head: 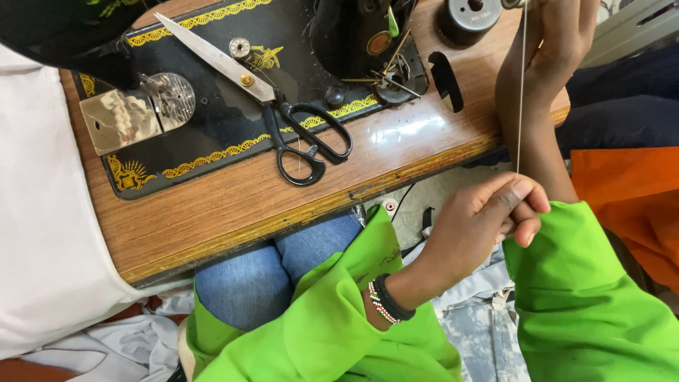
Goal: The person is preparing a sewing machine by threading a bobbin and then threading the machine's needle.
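Observation:
A thin white thread (520,106) runs straight and taut from top to bottom between my two hands, beyond the right end of the wooden sewing table (233,205). My left hand (481,226), with a beaded bracelet and black bands at the wrist, pinches the thread's lower end between thumb and forefinger. My right hand (548,49) is raised at the top edge of the view, its fingers closed around the upper part of the thread; the fingertips are partly cut off. Both arms wear bright green sleeves (587,311).
Black-handled scissors (286,113) lie on the black, gold-trimmed sewing machine bed (212,134), near a metal bobbin (240,48) and the shiny needle plate (134,117). White cloth (42,212) hangs at left, orange cloth (629,205) at right. My jeans-clad knee (269,276) is under the table.

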